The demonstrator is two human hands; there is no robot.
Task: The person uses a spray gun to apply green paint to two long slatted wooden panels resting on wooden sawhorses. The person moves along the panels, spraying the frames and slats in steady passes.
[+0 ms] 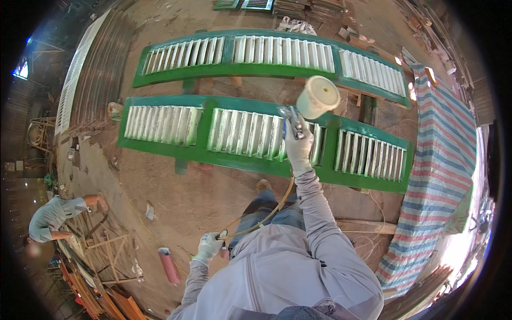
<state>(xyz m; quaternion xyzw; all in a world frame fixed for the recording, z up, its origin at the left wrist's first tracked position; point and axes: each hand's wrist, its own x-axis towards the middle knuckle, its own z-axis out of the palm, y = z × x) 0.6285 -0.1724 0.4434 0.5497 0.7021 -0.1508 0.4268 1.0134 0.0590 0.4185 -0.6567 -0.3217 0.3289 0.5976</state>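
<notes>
My right hand (298, 143), in a pale glove, is wrapped round a spray gun (288, 118) with a whitish paint cup (320, 95) on it. The gun is over the nearer louvred shutter (208, 154), whose frame is green and whose slats are whitish, some with green along their lower ends. Down by my left side, my gloved left hand (208, 246) is closed on a yellowish air hose (256, 224). The hose curves across my legs and rises to below my right hand. Farther off lies a second louvred shutter (229, 68) with the same green frame.
A striped tarp (434, 176) hangs along the right. A pink cylinder (169, 265) is on the floor near my left hand. At the lower left, another person (56, 216) bends by wooden frames (109, 256). Long slatted panels (90, 69) stand at the far left.
</notes>
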